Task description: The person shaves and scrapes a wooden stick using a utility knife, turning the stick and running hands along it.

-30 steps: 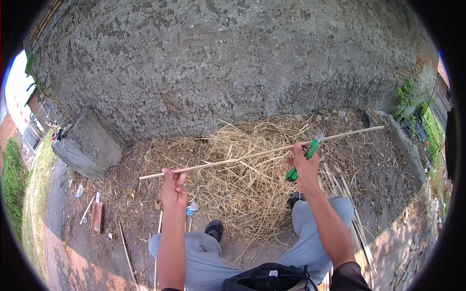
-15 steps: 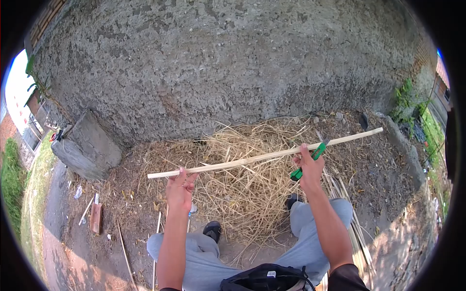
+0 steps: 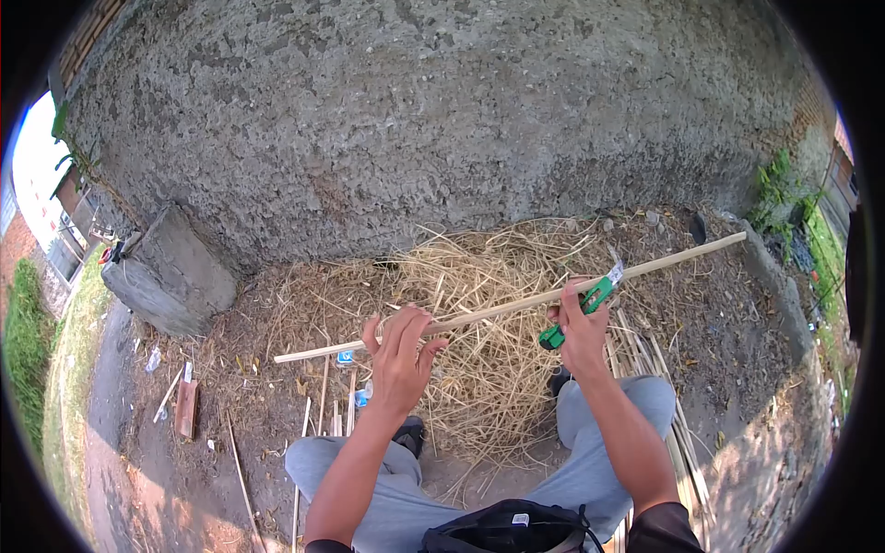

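Note:
A long, pale bamboo strip (image 3: 502,311) spans the view in front of me, its right end tilted higher. My left hand (image 3: 398,361) is around it left of the middle, with the fingers bent loosely over the top and the thumb below. Farther right, my right hand (image 3: 583,334) grips the strip together with a green utility knife (image 3: 597,295). The knife's blade (image 3: 616,273) is out and lies against the strip, pointing up and away from me. Beneath the strip is a heap of thin bamboo shavings (image 3: 479,387) on the ground.
A rough grey wall (image 3: 442,138) rises just behind the shavings. A concrete block (image 3: 175,272) leans at the left. More bamboo strips (image 3: 682,442) lie beside my right leg, and several stand or lie near my left knee. A brick piece (image 3: 186,408) rests on the dirt.
My left hand has moved right along the strip, from a fingertip pinch near its left end to fingers bent over it. The strip's left end has dropped slightly and its right end has risen.

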`<state>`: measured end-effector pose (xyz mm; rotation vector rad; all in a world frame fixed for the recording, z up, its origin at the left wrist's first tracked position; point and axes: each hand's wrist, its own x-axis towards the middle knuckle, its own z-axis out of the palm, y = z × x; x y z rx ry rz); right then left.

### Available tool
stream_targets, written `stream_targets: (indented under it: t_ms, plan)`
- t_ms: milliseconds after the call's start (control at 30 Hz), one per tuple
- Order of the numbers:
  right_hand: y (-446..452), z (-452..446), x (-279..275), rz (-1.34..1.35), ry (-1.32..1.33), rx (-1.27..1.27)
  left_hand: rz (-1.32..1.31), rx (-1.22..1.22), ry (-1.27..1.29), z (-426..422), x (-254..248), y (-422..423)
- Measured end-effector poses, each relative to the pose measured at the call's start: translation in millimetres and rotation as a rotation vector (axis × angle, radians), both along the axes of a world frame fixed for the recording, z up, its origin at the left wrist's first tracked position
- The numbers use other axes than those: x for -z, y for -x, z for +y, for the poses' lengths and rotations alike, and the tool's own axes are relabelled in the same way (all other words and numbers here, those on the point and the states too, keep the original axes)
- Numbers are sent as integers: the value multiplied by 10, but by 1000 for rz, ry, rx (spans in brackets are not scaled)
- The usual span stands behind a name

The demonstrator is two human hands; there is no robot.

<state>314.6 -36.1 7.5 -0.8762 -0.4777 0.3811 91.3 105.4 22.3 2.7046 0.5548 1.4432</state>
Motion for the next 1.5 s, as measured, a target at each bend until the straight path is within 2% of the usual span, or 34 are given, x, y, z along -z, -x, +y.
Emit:
stream_targets:
  t_ms: [167, 533, 733, 833, 867, 933, 1000, 1033, 1067, 1100, 1167, 1200, 1267, 1367, 1500]
  plan:
    - [-11, 7, 79, -23, -18, -30, -98, 147, 137, 67, 89, -50]
    - [56, -42, 6, -57, 119, -101, -155, 159, -83, 40, 62, -3]
    - [3, -27, 94, -97, 156, -104, -149, 166, -95, 34, 81, 1]
    - [20, -15, 111, -53, 191, -56, -99, 118, -54, -1, 85, 9]
    - [23, -9, 109, 37, 198, -71, -99, 120, -55, -20, 68, 3]
    - [29, 8, 107, 127, 200, -80, -149, -45, -243, -84, 24, -35]
    - [21, 42, 121, 317, 161, -79, -206, 24, -281, -144, 123, -65]
    - [-1, 60, 157, 318, 152, -73, -262, 89, -318, -176, 206, -75]
    - [-20, 84, 203, 403, 145, -106, -181, 243, -134, -216, 273, -100]
    - [-36, 98, 247, 486, 136, -141, -181, 252, -143, -317, 355, -134]
    - [65, 124, 220, 502, 143, -181, 66, 304, 855, -547, 420, -272]
    - [165, 149, 194, 565, 163, -198, 70, 307, 850, -565, 470, -357]
    - [360, 193, 179, 627, 208, -248, -207, 414, 976, -535, 554, -501]
    - [589, 243, 269, 633, 266, -361, -241, 505, 1111, -434, 390, -515]
    - [747, 285, 288, 578, 302, -447, -215, 376, 1066, -319, 426, -459]
